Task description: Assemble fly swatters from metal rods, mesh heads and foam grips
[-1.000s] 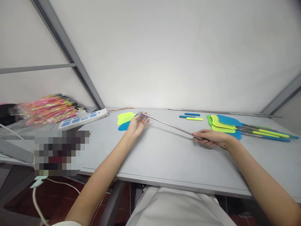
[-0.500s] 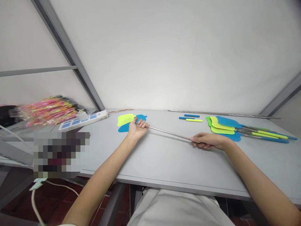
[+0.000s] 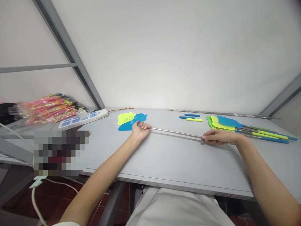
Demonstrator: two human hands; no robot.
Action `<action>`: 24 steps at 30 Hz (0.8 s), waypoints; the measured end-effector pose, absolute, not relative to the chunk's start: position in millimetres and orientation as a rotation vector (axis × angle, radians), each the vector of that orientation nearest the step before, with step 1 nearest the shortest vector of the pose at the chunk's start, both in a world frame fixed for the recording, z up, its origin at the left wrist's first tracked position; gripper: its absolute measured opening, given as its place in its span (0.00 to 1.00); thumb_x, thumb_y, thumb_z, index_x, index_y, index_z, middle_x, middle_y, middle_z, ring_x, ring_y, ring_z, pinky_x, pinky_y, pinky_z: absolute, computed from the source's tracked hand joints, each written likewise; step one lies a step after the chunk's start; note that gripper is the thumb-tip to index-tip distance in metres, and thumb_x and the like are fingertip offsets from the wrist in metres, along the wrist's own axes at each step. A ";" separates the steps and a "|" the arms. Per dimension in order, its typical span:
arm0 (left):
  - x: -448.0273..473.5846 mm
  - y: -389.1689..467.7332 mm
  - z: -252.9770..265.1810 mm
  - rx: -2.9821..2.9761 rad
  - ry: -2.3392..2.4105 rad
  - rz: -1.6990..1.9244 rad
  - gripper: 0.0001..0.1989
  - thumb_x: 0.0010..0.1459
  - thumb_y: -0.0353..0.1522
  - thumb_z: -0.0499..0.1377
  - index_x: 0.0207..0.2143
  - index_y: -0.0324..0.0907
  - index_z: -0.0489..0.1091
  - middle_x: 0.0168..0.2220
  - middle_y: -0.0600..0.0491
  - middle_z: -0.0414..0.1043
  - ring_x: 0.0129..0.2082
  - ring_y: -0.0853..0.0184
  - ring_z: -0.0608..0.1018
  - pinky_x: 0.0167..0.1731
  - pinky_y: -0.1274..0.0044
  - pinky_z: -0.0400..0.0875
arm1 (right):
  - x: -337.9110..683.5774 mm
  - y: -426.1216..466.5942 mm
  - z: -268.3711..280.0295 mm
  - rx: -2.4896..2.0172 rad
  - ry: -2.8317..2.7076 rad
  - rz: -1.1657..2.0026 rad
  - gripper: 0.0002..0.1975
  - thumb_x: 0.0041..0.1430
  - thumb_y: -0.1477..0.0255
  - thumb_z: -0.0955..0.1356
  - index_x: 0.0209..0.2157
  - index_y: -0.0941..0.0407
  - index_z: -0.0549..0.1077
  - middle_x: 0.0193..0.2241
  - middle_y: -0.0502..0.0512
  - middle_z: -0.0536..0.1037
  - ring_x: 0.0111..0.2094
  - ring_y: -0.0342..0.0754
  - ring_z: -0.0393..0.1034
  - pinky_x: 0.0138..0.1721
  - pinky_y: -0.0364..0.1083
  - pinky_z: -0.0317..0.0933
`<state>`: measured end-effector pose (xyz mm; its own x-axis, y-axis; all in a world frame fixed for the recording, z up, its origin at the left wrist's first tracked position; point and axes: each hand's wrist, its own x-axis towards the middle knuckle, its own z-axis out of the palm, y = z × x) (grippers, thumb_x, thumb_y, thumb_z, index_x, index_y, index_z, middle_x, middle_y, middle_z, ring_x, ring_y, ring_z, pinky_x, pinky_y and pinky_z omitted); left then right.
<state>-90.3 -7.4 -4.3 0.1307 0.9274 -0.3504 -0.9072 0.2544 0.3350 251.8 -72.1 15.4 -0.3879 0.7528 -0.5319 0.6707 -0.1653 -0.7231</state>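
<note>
A thin metal rod (image 3: 175, 132) stretches between my two hands, slightly above the grey table. My left hand (image 3: 140, 131) is closed round its left end, palm up. Toward the other end, my right hand (image 3: 217, 137) pinches the rod, its fingers hiding the tip. Just behind my left hand lie loose fly swatter heads, one yellow (image 3: 125, 118) and the others blue (image 3: 125, 126). Beyond the rod rest short handle grips, two blue (image 3: 192, 115) and one yellow (image 3: 194, 120). Close to my right hand is a pile of fly swatters with blue (image 3: 227, 121) and yellow-green heads.
Long metal rods (image 3: 223, 113) lie along the wall at the back. A white power strip (image 3: 83, 119) with a plug sits at the left, beside plastic-wrapped colourful bundles (image 3: 49, 108). The table's front edge (image 3: 183, 185) runs before my lap. One patch at left is pixelated.
My right hand has moved right and slightly up, exposing more of the rod between my hands. My left hand has shifted slightly right and down, still holding the rod.
</note>
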 end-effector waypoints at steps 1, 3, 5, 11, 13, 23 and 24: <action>-90.4 -7.5 -4.7 0.040 0.548 1.341 0.16 0.53 0.32 0.40 0.15 0.42 0.40 0.10 0.61 0.39 0.09 0.75 0.49 0.13 0.80 0.50 | 250.5 -72.0 14.7 -1.681 -1.991 1.612 0.21 0.48 0.55 0.61 0.32 0.58 0.71 0.18 0.46 0.54 0.16 0.36 0.45 0.15 0.38 0.39; -90.0 -8.1 -6.1 0.033 0.557 1.358 0.15 0.53 0.31 0.40 0.15 0.42 0.40 0.10 0.61 0.39 0.08 0.76 0.48 0.12 0.80 0.50 | 247.5 -71.9 13.1 -1.656 -2.017 1.615 0.21 0.49 0.55 0.61 0.32 0.58 0.71 0.18 0.46 0.55 0.16 0.36 0.45 0.15 0.38 0.39; -88.8 -9.1 -7.7 0.027 0.565 1.375 0.15 0.52 0.30 0.41 0.15 0.42 0.40 0.10 0.61 0.38 0.08 0.76 0.48 0.12 0.80 0.49 | 244.2 -71.8 11.9 -1.638 -2.036 1.611 0.22 0.49 0.55 0.60 0.33 0.59 0.71 0.17 0.46 0.54 0.16 0.36 0.45 0.15 0.38 0.39; -83.6 -11.9 -10.3 0.027 0.572 1.393 0.15 0.51 0.30 0.42 0.14 0.42 0.39 0.09 0.61 0.38 0.08 0.75 0.49 0.12 0.80 0.49 | 232.2 -72.7 11.1 -1.588 -2.061 1.605 0.23 0.49 0.54 0.60 0.32 0.59 0.70 0.16 0.45 0.54 0.16 0.36 0.44 0.15 0.38 0.40; -82.7 -12.2 -10.5 0.028 0.570 1.397 0.15 0.51 0.30 0.42 0.14 0.42 0.39 0.09 0.61 0.38 0.08 0.75 0.49 0.12 0.80 0.49 | 228.9 -73.2 11.2 -1.567 -2.064 1.605 0.22 0.49 0.54 0.60 0.32 0.59 0.70 0.16 0.45 0.53 0.16 0.36 0.44 0.15 0.38 0.40; -73.4 -17.7 -12.8 0.065 0.551 1.340 0.16 0.51 0.31 0.42 0.13 0.42 0.41 0.09 0.61 0.38 0.08 0.75 0.50 0.12 0.80 0.50 | 211.0 -72.9 3.6 -1.517 -2.016 1.634 0.22 0.47 0.53 0.60 0.28 0.59 0.69 0.16 0.44 0.53 0.15 0.35 0.43 0.14 0.38 0.39; -73.2 -17.8 -12.9 0.069 0.550 1.339 0.16 0.51 0.31 0.42 0.13 0.42 0.41 0.09 0.61 0.38 0.08 0.75 0.50 0.12 0.80 0.50 | 209.8 -73.1 3.3 -1.507 -2.006 1.651 0.22 0.47 0.53 0.60 0.28 0.59 0.69 0.15 0.44 0.53 0.15 0.35 0.43 0.14 0.38 0.38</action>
